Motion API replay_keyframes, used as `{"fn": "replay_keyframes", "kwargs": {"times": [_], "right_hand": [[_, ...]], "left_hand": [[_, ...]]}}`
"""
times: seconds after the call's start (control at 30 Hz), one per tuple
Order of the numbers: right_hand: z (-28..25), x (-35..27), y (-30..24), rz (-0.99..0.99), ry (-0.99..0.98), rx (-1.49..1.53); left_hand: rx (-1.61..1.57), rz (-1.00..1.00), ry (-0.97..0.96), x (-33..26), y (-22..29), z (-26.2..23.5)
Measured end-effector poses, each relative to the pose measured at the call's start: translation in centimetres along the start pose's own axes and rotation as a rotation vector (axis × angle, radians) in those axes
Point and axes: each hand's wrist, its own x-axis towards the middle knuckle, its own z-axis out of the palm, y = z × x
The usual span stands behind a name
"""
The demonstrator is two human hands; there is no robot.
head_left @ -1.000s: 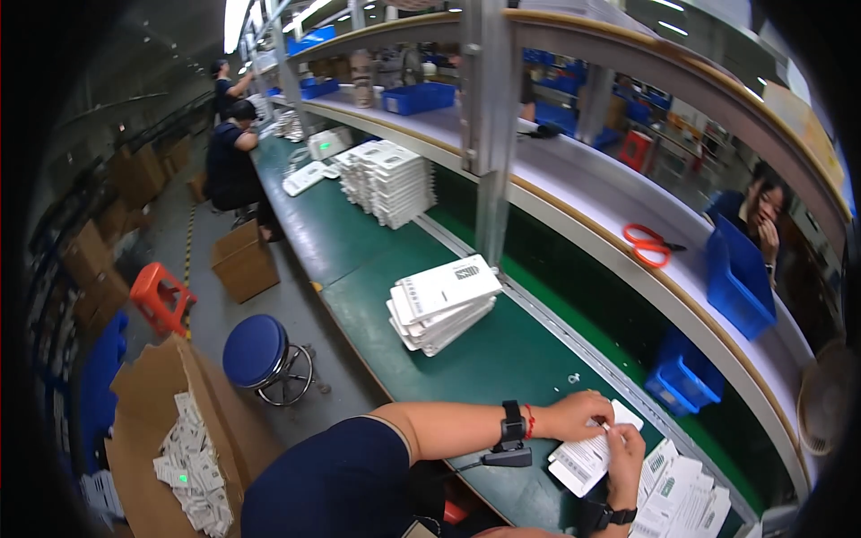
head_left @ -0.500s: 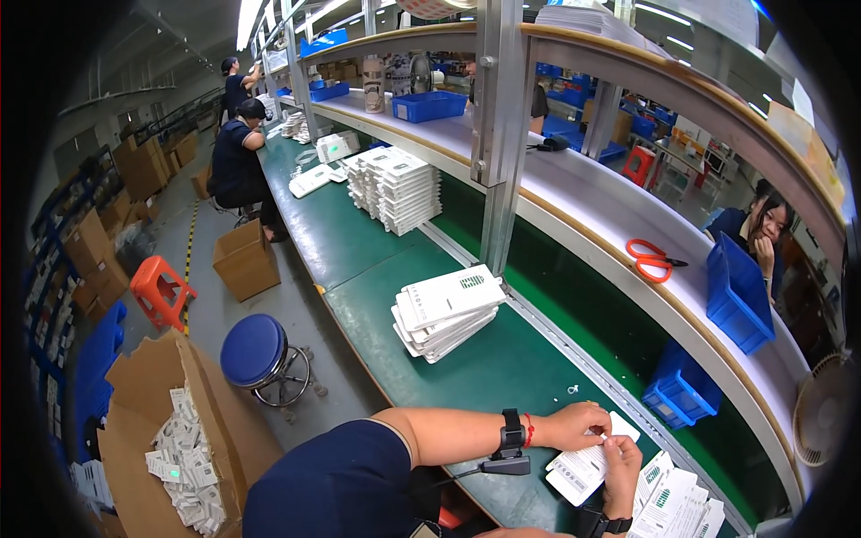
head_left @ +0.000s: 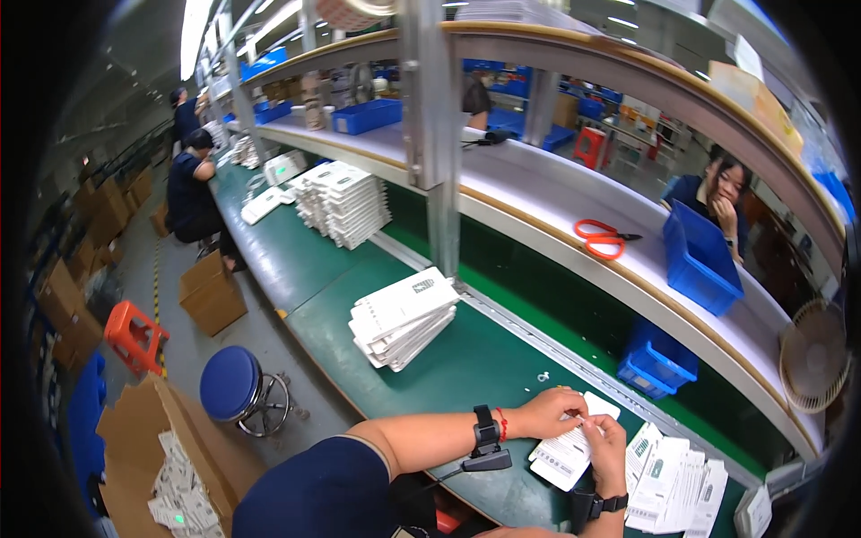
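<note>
My left hand (head_left: 554, 412) reaches in over a flat white piece with fine print (head_left: 560, 463), its fingertips pinched close to those of my right hand (head_left: 607, 448). Both hands meet at the piece's upper part, and a small whitish bit seems to show between the fingertips, too small to name. A second white panel (head_left: 601, 409) lies just beyond the fingers. Right of my right hand, several white printed cards with green marks (head_left: 659, 480) are fanned out on the green table (head_left: 489, 359). Dark bands circle both wrists.
A stack of white flat packs (head_left: 404, 314) stands left of my hands, with a taller stack (head_left: 341, 202) farther off. Orange-handled scissors (head_left: 601, 240) and a blue bin (head_left: 700, 260) rest on the shelf. A metal post (head_left: 430, 134) rises at the table's back. Other people sit nearby.
The whole view has swung to the right, so the scene sits farther left. My hands stay together over the white printed piece, with only slight finger movement.
</note>
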Motion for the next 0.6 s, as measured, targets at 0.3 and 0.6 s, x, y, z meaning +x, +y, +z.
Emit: {"fn": "replay_keyframes", "kwargs": {"times": [0.3, 0.6], "right_hand": [[-0.2, 0.5, 0.1, -0.065, -0.031, -0.172], [0.6, 0.0, -0.7, 0.017, -0.040, -0.022]], "left_hand": [[0.049, 0.019, -0.032, 0.2, 0.3, -0.8], [0.023, -0.064, -0.029, 0.0, 0.4, -0.9]]}}
